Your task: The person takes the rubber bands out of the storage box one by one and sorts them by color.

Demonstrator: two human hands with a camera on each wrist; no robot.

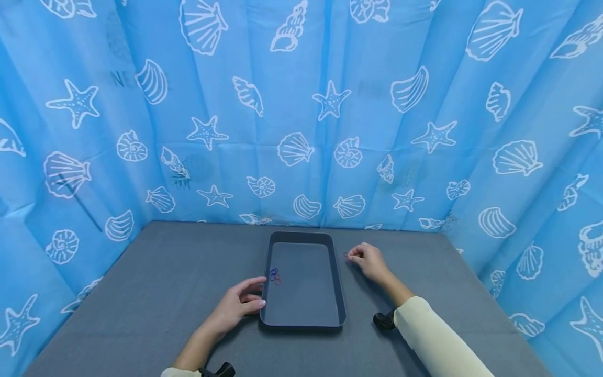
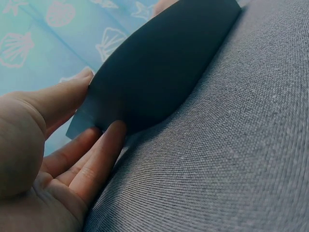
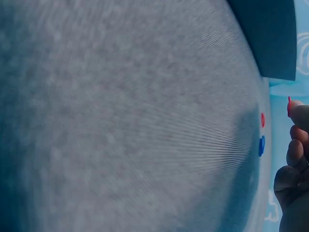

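Observation:
A dark grey rectangular tray (image 1: 301, 236) stands on the table, with a few thin blue (image 1: 274, 274) and red (image 1: 277, 281) rubber bands at its left inside. My left hand (image 1: 237, 303) is at the tray's left side, its fingertips touching the rim and outer wall; in the left wrist view the thumb (image 2: 67, 96) meets the rim. Right of the tray, my right hand (image 1: 369, 262) pinches a small red rubber band (image 3: 289, 107) at its fingertips. Below that hand, a red piece (image 3: 262, 120) and a blue piece (image 3: 261, 145) lie on the cloth in the right wrist view.
Grey cloth (image 1: 188, 256) covers the table. A blue curtain (image 1: 292, 104) with white shell and starfish prints stands along the back and both sides. Dark straps with a camera (image 1: 383, 320) sit on both wrists.

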